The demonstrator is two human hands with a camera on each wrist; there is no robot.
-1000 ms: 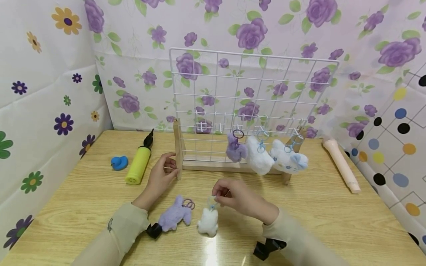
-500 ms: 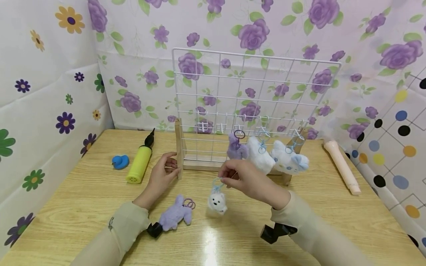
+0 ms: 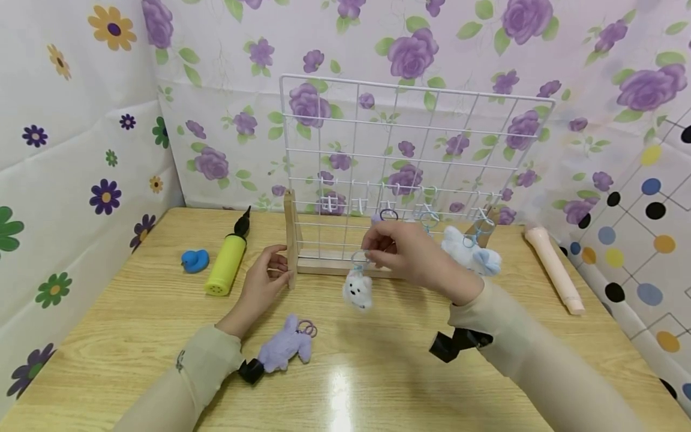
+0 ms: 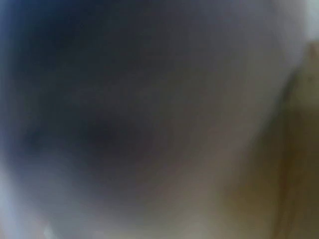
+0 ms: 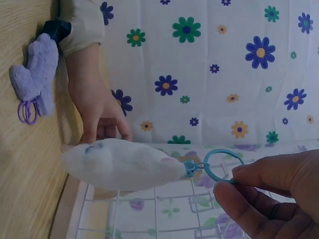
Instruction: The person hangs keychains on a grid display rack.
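Note:
My right hand (image 3: 418, 255) pinches the light-blue ring (image 5: 223, 151) of a small white bear plush keychain (image 3: 357, 291) between thumb and forefinger. The bear dangles in front of the lower part of a white wire grid rack (image 3: 345, 123), its dark-eyed face showing in the head view. At the rack's left end, my left hand (image 3: 266, 281) grips the wooden side post (image 3: 291, 237), thumb in front. A lilac plush keychain (image 3: 283, 347) with purple rings lies on the table beside my left sleeve. Everything in the left wrist view is dark and blurred.
White hooks (image 3: 359, 206) line the grid. A white-and-blue plush (image 3: 468, 252) hangs at the right; other hanging plushes are mostly behind my right hand. A blue rubber duck (image 3: 195, 261) and yellow-green hand pump (image 3: 227, 264) lie left, a pale pink cylinder (image 3: 554, 270) right.
My right hand has lifted the white bear off the table by its ring and carried it up and forward to the rack. The left hand has stayed at the post.

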